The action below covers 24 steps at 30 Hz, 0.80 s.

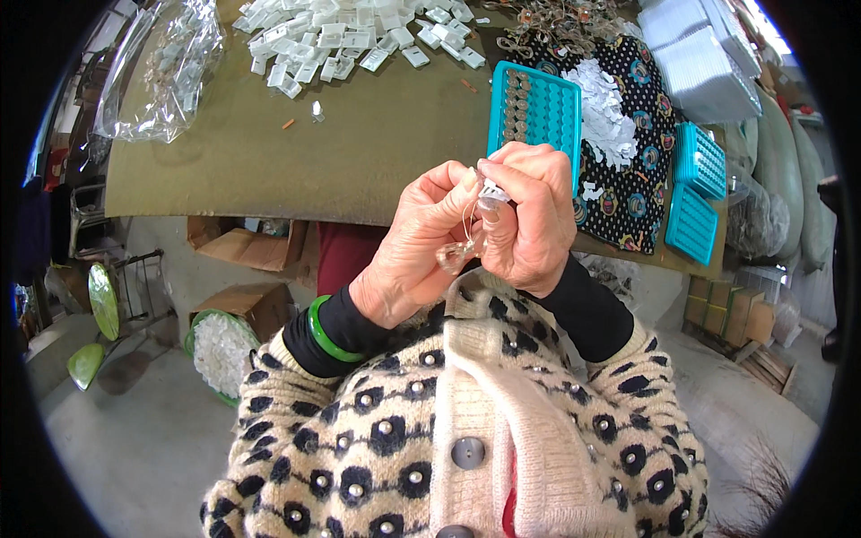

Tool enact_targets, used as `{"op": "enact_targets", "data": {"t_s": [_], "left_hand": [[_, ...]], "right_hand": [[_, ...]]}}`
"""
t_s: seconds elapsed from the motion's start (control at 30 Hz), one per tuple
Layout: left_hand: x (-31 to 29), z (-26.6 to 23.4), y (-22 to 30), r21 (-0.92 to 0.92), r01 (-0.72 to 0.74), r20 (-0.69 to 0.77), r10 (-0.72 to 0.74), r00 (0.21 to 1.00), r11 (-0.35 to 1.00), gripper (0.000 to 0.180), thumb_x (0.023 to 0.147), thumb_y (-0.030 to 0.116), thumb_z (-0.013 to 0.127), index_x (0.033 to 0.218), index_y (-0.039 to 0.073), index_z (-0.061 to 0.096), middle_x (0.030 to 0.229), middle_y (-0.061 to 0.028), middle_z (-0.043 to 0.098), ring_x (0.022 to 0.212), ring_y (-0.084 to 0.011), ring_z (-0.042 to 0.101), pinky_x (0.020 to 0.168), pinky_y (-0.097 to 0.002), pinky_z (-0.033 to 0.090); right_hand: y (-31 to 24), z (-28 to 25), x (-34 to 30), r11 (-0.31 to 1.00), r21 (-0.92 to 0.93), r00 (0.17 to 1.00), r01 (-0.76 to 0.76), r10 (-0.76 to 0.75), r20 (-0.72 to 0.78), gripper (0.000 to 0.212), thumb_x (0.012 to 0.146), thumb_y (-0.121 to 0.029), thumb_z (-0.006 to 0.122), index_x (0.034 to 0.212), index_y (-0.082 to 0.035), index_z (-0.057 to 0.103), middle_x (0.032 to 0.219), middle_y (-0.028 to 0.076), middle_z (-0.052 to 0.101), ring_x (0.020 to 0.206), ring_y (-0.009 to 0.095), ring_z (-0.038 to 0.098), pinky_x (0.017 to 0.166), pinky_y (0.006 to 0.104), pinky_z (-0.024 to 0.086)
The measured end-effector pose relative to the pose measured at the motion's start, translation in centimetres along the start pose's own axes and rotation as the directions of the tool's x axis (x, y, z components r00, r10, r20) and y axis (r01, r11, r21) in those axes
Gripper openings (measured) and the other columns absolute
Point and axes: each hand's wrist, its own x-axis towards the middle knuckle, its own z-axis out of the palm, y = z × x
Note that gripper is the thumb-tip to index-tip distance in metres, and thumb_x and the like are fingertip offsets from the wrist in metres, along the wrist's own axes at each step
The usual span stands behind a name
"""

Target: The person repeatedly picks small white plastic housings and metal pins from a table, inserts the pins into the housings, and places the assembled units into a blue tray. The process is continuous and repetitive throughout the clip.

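Observation:
My left hand (417,229) and my right hand (536,211) meet in front of my chest at the table's near edge, both closed with fingertips touching. Pinched between them is a small clear plastic piece (491,194) with a white printed part. A thin pale string (468,215) loops down from the fingertips. Below it, a clear, shiny looped bit (456,256) hangs between the palms. Fingers partly cover these small things, so their exact kind is unclear. Just beyond my right hand lies a teal tray (552,108) with rows of hollows, some filled with round brownish pieces (517,99).
Small white plastic cases (332,36) are heaped at the far side of the table (242,170). A clear bag (161,81) lies far left. White paper slips (605,112) rest on patterned dark cloth (619,202). More teal trays (692,222) sit right. A full basket (222,354) stands on the floor.

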Motion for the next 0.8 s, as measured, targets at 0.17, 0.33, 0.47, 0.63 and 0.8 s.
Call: {"op": "enact_targets", "data": {"t_s": [0.17, 0.33, 0.47, 0.63, 0.8], "left_hand": [[-0.3, 0.1, -0.4, 0.054, -0.002, -0.059, 0.006, 0.998, 0.999, 0.018, 0.093, 0.022, 0.068, 0.084, 0.009, 0.058, 0.08, 0.0022, 0.062, 0.064, -0.0038, 0.056, 0.052, -0.0185, 0.045], [-0.4, 0.3, -0.5, 0.078, -0.041, 0.013, 0.04, 0.999, 0.996, 0.019, 0.095, 0.023, 0.066, 0.084, 0.011, 0.058, 0.074, 0.0049, 0.057, 0.055, -0.002, 0.045, 0.046, -0.0176, 0.035], [-0.7, 0.4, -0.5, 0.101, -0.045, -0.111, 0.056, 0.992, 0.994, 0.018, 0.095, 0.023, 0.066, 0.085, 0.01, 0.059, 0.074, 0.0047, 0.057, 0.055, -0.0021, 0.045, 0.046, -0.0174, 0.035], [-0.5, -0.1, -0.3, 0.128, -0.085, -0.135, 0.102, 0.986, 0.988, 0.014, 0.095, 0.022, 0.066, 0.092, 0.01, 0.06, 0.078, 0.003, 0.06, 0.06, -0.0027, 0.05, 0.048, -0.0161, 0.038], [-0.1, -1.4, 1.7, 0.203, -0.086, -0.006, 0.089, 0.996, 0.976, 0.009, 0.093, 0.006, 0.064, 0.1, 0.005, 0.058, 0.095, -0.0113, 0.068, 0.072, -0.0113, 0.065, 0.043, -0.0162, 0.039]], "right_hand": [[-0.3, 0.2, -0.4, 0.997, -0.078, 1.0, -0.011, 0.01, -0.02, 0.021, 0.088, -0.014, 0.067, 0.097, 0.004, 0.06, 0.078, 0.012, 0.05, 0.066, 0.027, 0.052, 0.055, 0.0366, 0.044], [-0.8, -0.3, -0.5, 0.986, -0.158, 0.999, -0.043, 0.048, 0.027, 0.017, 0.093, -0.01, 0.062, 0.096, 0.007, 0.061, 0.077, 0.013, 0.054, 0.068, 0.025, 0.055, 0.058, 0.0352, 0.048], [-1.1, 0.1, -0.3, 0.984, -0.162, 0.997, -0.07, 0.074, 0.022, 0.025, 0.086, -0.019, 0.069, 0.097, 0.002, 0.061, 0.08, 0.012, 0.052, 0.068, 0.029, 0.053, 0.058, 0.038, 0.042], [-1.3, -0.5, -0.4, 0.981, -0.181, 0.985, -0.072, 0.099, 0.141, 0.036, 0.085, -0.019, 0.069, 0.114, 0.002, 0.059, 0.101, 0.014, 0.057, 0.085, 0.03, 0.057, 0.073, 0.0413, 0.045], [-1.6, -4.6, -0.9, 0.979, -0.106, 0.921, -0.172, 0.198, 0.336, 0.046, 0.081, -0.012, 0.071, 0.124, -0.001, 0.059, 0.114, 0.015, 0.054, 0.097, 0.028, 0.057, 0.085, 0.0398, 0.048]]}}
